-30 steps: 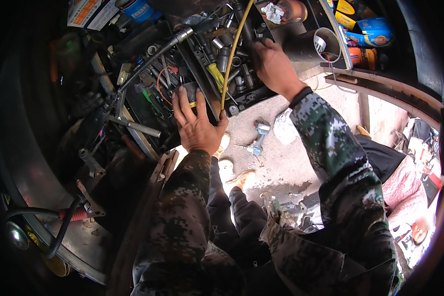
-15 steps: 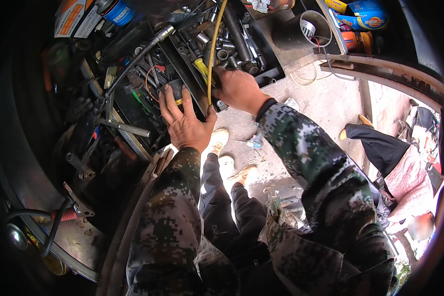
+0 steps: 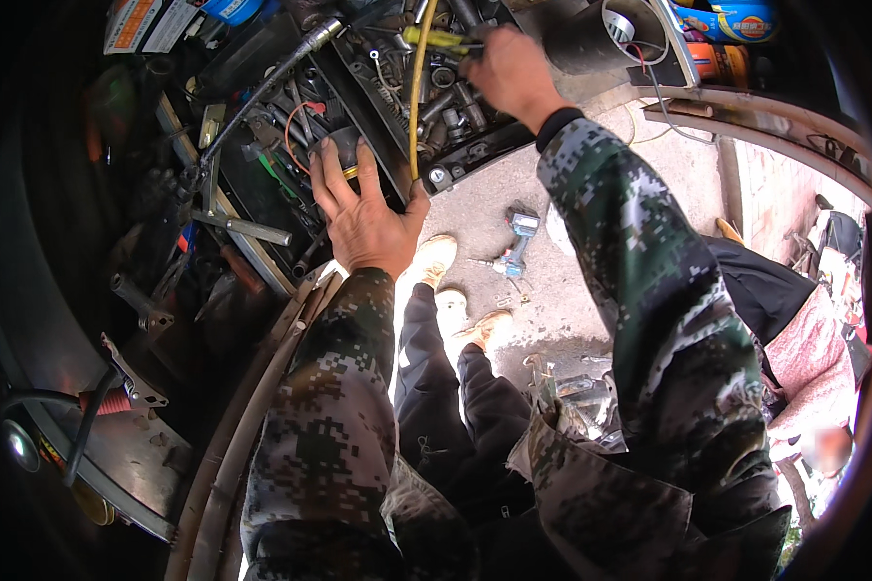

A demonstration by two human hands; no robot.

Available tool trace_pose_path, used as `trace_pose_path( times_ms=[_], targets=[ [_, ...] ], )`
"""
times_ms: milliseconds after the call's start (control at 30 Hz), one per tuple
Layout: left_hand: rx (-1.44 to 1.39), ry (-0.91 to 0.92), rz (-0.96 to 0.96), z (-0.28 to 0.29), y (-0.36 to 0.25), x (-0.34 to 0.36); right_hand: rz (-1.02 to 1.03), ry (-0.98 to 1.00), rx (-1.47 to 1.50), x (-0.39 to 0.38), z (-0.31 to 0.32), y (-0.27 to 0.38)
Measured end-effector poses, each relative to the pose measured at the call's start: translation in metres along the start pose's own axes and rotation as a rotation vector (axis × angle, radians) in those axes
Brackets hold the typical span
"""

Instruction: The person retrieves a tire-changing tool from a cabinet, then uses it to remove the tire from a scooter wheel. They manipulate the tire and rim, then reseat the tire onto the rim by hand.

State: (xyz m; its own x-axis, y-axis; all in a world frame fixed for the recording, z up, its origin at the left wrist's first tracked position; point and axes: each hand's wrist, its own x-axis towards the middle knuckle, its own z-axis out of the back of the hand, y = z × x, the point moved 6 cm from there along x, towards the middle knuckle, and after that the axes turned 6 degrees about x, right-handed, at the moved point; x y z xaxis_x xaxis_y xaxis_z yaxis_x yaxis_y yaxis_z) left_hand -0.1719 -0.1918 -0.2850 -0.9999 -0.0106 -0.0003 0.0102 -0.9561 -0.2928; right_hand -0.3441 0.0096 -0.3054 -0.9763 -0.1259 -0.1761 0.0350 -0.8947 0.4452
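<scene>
My left hand rests with fingers spread on a dark cylindrical item with a yellow band, among tools in a black tray, its thumb beside a long yellow hose. My right hand is higher up over the socket-filled compartment, fingers curled and slightly blurred at a yellow-handled tool; its fingertips are partly hidden. A long ratchet-like bar lies across the left compartment.
A wide dark tube and cans sit upper right. A cordless drill lies on the floor below. Metal parts crowd the dark left side. Another person in dark and pink clothing is at lower right.
My right hand first came down leftward to the yellow-handled tool, then moved up and right with that tool shifting upward. My left hand stays on the dark item as the view shifts slightly.
</scene>
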Motion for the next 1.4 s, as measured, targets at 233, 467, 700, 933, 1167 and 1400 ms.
trace_pose_path(
  times_ms=[233,467,700,933,1167,1400],
  targets=[
    [-0.003,0.034,0.021,0.002,0.005,0.002,0.148,-0.213,0.359,-0.027,0.02,-0.006],
    [-0.008,0.014,0.023,-0.004,0.006,0.002,0.124,0.538,0.065,-0.071,-0.013,0.021],
    [0.016,0.016,0.015,0.0,0.006,0.003,0.153,0.517,0.065,-0.062,-0.067,0.028],
    [-0.004,0.045,0.022,-0.005,0.002,-0.001,-0.353,0.488,0.789,-0.027,-0.082,-0.015],
    [0.01,-0.001,0.016,-0.008,0.008,-0.001,-0.463,0.412,1.437,-0.033,-0.067,-0.004],
    [0.006,0.029,0.061,-0.013,0.011,0.0,-0.102,0.268,1.107,0.028,-0.047,0.013]
  ],
)
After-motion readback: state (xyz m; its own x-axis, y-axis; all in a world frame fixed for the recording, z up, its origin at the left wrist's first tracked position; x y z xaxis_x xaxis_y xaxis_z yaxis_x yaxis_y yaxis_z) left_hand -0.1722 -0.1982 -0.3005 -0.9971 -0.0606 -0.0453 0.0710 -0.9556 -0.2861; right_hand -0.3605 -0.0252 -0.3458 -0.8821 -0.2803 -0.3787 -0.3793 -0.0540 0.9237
